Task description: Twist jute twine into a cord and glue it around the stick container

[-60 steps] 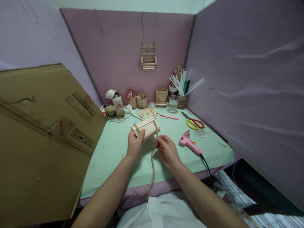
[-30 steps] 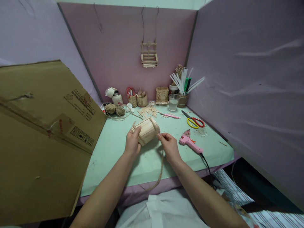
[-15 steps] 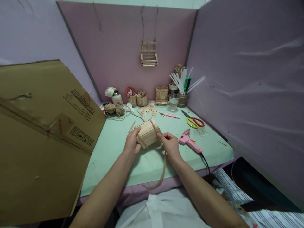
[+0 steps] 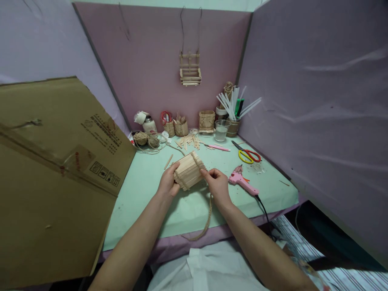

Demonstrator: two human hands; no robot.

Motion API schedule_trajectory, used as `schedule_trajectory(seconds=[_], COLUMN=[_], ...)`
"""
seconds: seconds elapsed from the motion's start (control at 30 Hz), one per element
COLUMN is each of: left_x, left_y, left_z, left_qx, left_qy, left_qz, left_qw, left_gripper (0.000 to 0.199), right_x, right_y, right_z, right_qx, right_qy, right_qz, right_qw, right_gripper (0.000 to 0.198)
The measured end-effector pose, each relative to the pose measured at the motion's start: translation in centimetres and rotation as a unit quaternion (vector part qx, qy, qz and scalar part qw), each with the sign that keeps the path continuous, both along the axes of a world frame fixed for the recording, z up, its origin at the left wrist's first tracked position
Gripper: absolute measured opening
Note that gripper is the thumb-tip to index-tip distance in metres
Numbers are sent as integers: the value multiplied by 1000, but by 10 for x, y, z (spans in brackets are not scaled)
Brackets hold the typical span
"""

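A small container made of pale craft sticks [image 4: 188,171] is tilted on its side above the table. My left hand [image 4: 168,180] is closed round its left end, with the thumb below. A braided jute rope [image 4: 209,216] runs along the container's right rim, and its loose tail hangs over the table's front edge. My right hand [image 4: 217,184] pinches the rope against that rim with thumb and forefinger; the exact contact is partly hidden by the fingers. A single craft stick [image 4: 168,161] lies behind my left hand. Right of my right hand is a pink glue gun [image 4: 243,182].
Scissors [image 4: 246,153] and a pink-handled craft knife [image 4: 217,147] lie farther back. Twine balls [image 4: 146,139], loose sticks [image 4: 189,140], a plastic cup of liquid [image 4: 222,130] and a pot of glue sticks [image 4: 233,126] line the rear. A cardboard sheet [image 4: 60,182] stands left.
Hardly anything differs. Both hands keep their hold on the container and rope, with only a very slight shift of the container.
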State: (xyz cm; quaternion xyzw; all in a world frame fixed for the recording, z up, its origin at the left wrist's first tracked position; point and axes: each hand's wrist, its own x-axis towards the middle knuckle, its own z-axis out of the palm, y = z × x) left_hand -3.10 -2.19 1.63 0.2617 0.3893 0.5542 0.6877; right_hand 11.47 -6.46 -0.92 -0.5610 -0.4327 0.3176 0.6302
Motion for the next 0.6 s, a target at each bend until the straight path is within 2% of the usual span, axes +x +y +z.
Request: schedule_trajectory(seconds=[0.1, 0.17, 0.27, 0.4, 0.6], left_x=[-1, -1, -1, 2, 6], left_y=[-1, -3, -7, -12, -18], left_z=[2, 5, 9, 13, 12], left_qx=[13, 40, 82, 121, 132], left_qy=[6, 12, 22, 40, 57], left_qz=[10, 27, 46, 31, 35], left_qw=[1000, 999, 995, 991, 989], left_gripper=[36, 38, 43, 46, 49], right_x=[3, 5, 9, 8, 2], right_y=[-2, -5, -10, -14, -11], right_z=[-4, -4, 3, 20, 27], right_qx=[2, 24, 100, 175, 171], right_qy=[-5, -20, -76, -143, -148], right_qz=[17, -1, -45, -48, -49], right_qw=[1000, 1000, 991, 973, 973], right_gripper=[35, 32, 28, 21, 16])
